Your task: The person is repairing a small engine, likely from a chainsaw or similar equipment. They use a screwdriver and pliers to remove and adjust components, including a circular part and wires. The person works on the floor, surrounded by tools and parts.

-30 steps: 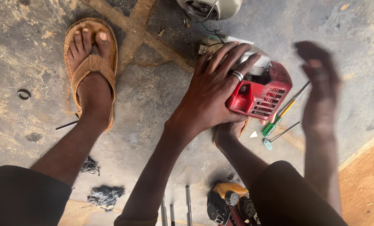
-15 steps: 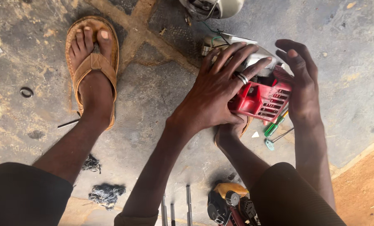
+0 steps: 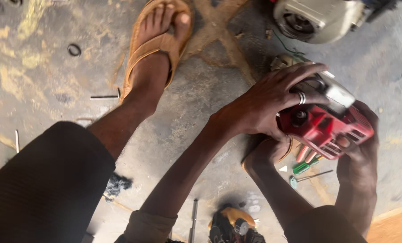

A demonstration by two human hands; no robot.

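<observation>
- The red engine cover, a ribbed plastic housing with a grey-white part on top, is held just above the concrete floor, toward the floor's right side in the head view.
- It's probably rigid and fairly light if it's only the shell; if motor parts are bolted inside, a good bit more weight should be expected. Hard plastic like this can crack at the vent slats, so it's best taken hold of by the solid body and edges, not the thin ribs.
- A greasy, slightly slippery surface can be assumed, given the workshop grime all around.
- The left hand is spread over the top left of the cover, fingers splayed and pressed down on it, a ring visible on one finger. It's clamped on rather than curled round.
- The right hand is wrapped under the cover's lower right corner, fingers closed against the slatted side, so the piece is pinched between both hands.
- Right under the cover, green-handled screwdrivers are lying on the floor, near the person's right foot.
- Further out: a sandalled left foot planted toward the top edge, a grey-white engine body at the top right corner, and a small black ring well apart at the upper left.
</observation>
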